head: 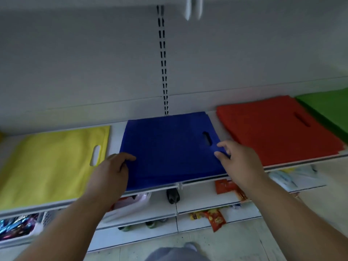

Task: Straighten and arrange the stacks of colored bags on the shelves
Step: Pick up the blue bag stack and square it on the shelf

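A stack of blue bags (pixel 169 147) lies flat in the middle of the white shelf (pixel 116 129). My left hand (pixel 111 172) grips the stack's left edge, thumb on top and fingers tucked under. My right hand (pixel 239 161) pinches the stack's right edge just below the handle cutout. A yellow stack (pixel 50 166) lies to the left. On the right lie a red stack (pixel 278 130) and, partly cut off by the frame, a green stack (pixel 327 108).
A slotted upright (pixel 163 59) runs up the grey back panel behind the blue stack. Lower shelves hold snack packets (pixel 216 219), a white basket (pixel 18 227) of wrapped goods and a dark bottle (pixel 172 196). The pale floor shows below.
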The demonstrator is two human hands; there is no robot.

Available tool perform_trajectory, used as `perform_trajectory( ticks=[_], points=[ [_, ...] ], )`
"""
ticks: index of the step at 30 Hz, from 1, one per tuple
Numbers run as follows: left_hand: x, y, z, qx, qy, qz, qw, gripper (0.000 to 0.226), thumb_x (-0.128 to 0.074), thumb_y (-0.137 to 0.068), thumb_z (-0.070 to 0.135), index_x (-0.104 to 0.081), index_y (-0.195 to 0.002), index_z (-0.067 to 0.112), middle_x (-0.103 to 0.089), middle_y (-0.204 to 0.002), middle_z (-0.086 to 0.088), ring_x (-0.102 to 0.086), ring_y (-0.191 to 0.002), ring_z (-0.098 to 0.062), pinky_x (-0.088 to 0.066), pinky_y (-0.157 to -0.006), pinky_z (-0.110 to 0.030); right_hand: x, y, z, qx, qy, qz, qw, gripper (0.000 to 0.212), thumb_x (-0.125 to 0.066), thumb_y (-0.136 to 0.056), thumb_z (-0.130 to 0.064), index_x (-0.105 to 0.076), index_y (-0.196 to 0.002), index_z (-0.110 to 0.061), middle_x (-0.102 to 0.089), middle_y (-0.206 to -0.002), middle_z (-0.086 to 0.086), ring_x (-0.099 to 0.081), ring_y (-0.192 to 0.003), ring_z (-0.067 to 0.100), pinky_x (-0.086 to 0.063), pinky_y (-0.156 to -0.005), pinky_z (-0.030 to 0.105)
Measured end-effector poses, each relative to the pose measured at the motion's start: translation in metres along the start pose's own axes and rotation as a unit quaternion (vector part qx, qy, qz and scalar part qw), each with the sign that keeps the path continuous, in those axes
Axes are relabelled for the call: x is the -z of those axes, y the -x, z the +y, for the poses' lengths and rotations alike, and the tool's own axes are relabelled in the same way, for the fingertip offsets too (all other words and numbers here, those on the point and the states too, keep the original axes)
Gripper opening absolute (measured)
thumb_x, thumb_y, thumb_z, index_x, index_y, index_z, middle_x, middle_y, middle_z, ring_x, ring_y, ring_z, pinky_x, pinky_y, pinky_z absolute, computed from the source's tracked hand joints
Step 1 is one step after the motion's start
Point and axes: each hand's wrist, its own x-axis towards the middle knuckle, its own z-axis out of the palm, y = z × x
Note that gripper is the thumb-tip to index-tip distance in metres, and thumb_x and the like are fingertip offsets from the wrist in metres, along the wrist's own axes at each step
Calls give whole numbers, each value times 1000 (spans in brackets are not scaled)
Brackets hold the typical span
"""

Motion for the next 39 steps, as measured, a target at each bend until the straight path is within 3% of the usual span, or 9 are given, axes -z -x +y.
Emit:
perform_trajectory(
  ticks=[4,9,13,16,20,23,29,33,39],
  points=[
    [-14,8,4,9,-92,-6,996,36,-39,-97,13,-61,-119,31,-55,-110,3,-56,-86,-18,-45,-71,-31,-6,-16,4,14,36,11,999,30,-54,-98,-37,-59,-123,-21,-68,-87,-3,-62,-73,17,-52,-66,35],
    [-25,5,7,10,-164,-5,986,37,-40,-97,20,-56,-129,30,-57,-111,0,-57,-92,-19,-50,-77,-32,-14,-23,8,30,137,-23,990,24,-50,-99,-38,-58,-114,-21,-64,-87,-2,-58,-71,19,-47,-59,30],
    [-25,10,6,8,-221,43,974,45,-57,-91,30,-51,-135,25,-49,-119,-6,-54,-105,-28,-49,-84,-38,-15,-23,1,58,223,-27,973,28,-52,-97,-42,-60,-111,-20,-59,-97,0,-57,-76,19,-50,-64,32],
    [-19,18,3,-12,-211,71,975,47,-63,-87,35,-53,-131,22,-51,-118,-8,-55,-107,-32,-48,-86,-41,-16,-17,-24,95,199,-15,975,32,-50,-96,-44,-61,-114,-19,-59,-104,1,-59,-84,20,-51,-71,34],
    [2,37,-24,-47,-141,73,986,40,-63,-87,37,-58,-126,28,-57,-111,1,-58,-104,-26,-48,-85,-37,-25,-3,-91,162,151,-35,974,39,-48,-98,-46,-56,-126,-20,-55,-117,1,-57,-99,22,-47,-89,36],
    [34,55,-69,-39,-104,92,990,35,-61,-88,36,-60,-123,29,-57,-108,4,-58,-103,-24,-48,-85,-39,-42,13,-157,203,108,-56,972,37,-47,-98,-46,-55,-125,-21,-54,-115,-2,-56,-96,19,-48,-82,34],
    [130,106,-207,15,-118,167,979,28,-63,-88,34,-64,-115,29,-60,-103,4,-61,-94,-25,-48,-76,-36,-112,57,-317,279,42,-64,957,38,-50,-96,-48,-58,-122,-22,-55,-112,-2,-57,-99,20,-48,-84,37],
    [190,144,-297,69,-143,194,968,32,-47,-82,43,-65,-106,30,-62,-97,4,-61,-86,-27,-48,-69,-35,-158,89,-420,312,0,-49,949,34,-60,-90,-44,-65,-113,-20,-60,-104,1,-61,-94,24,-50,-82,39],
    [252,168,-395,126,-136,225,957,27,-54,-82,41,-63,-106,32,-60,-90,11,-61,-80,-20,-43,-67,-30,-205,115,-522,339,-12,-84,937,36,-56,-93,-47,-61,-121,-24,-57,-107,-3,-58,-91,18,-49,-79,34]
  ],
)
